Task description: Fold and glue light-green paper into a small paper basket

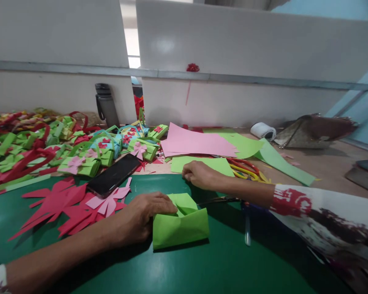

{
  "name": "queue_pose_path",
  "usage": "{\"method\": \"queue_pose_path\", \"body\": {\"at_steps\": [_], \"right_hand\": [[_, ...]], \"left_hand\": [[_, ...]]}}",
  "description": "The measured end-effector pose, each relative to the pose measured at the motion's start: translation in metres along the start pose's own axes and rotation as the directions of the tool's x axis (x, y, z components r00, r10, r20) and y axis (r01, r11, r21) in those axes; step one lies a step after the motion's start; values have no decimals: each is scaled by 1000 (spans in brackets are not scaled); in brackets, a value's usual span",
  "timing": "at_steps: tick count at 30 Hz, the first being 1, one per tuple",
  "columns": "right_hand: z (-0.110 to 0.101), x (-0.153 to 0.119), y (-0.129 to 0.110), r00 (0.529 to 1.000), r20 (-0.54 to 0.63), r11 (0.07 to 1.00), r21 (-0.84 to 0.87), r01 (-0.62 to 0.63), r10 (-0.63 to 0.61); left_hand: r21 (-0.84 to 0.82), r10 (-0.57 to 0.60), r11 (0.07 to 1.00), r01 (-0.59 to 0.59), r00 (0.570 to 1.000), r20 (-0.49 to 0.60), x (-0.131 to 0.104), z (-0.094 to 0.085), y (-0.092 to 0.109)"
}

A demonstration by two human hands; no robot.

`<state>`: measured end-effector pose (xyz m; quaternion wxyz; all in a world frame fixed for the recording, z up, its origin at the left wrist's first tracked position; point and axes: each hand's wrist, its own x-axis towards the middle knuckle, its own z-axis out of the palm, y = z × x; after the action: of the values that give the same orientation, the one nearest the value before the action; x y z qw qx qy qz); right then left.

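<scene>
My left hand [147, 214] grips a folded green paper bag [180, 232] at its upper left edge, fingertips over its opening. The bag lies on a green table mat [125, 269]. Beyond it, my right hand [202, 175] is closed with the fingers curled in, at the front edge of a light green paper sheet [222, 164]. Whatever those fingers hold, if anything, is hidden. A pair of scissors [217, 200] lies under my right forearm, partly covered. Beside it a clear narrow tool [247, 228] sticks out.
Red paper flower cutouts [57, 200], a pink one [110, 200] and a black phone [114, 174] lie at left. Behind are several small green paper bags [82, 161] and a dark bottle [106, 106]. Pink paper [199, 143], a white roll [263, 131] and a handbag [314, 131] stand further back.
</scene>
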<state>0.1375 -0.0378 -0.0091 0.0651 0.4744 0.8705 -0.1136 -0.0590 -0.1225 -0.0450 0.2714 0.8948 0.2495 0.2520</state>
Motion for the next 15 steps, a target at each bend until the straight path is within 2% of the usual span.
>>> {"method": "queue_pose_path", "body": {"at_steps": [4, 9, 13, 15], "right_hand": [[-1, -3, -1, 1000, -15, 1000, -29, 3, -3], [-20, 2, 10, 978, -199, 996, -64, -69, 55], [-21, -11, 4, 969, -233, 996, -25, 81, -85], [-13, -22, -2, 973, -202, 993, 1, 119, -116]], "left_hand": [[16, -11, 1000, 11, 1000, -2, 0, 0, 0], [5, 5, 1000, -5, 1000, 0, 0, 0, -1], [12, -18, 1000, 17, 1000, 16, -2, -3, -1], [33, -27, 999, 29, 998, -61, -4, -7, -1]]}}
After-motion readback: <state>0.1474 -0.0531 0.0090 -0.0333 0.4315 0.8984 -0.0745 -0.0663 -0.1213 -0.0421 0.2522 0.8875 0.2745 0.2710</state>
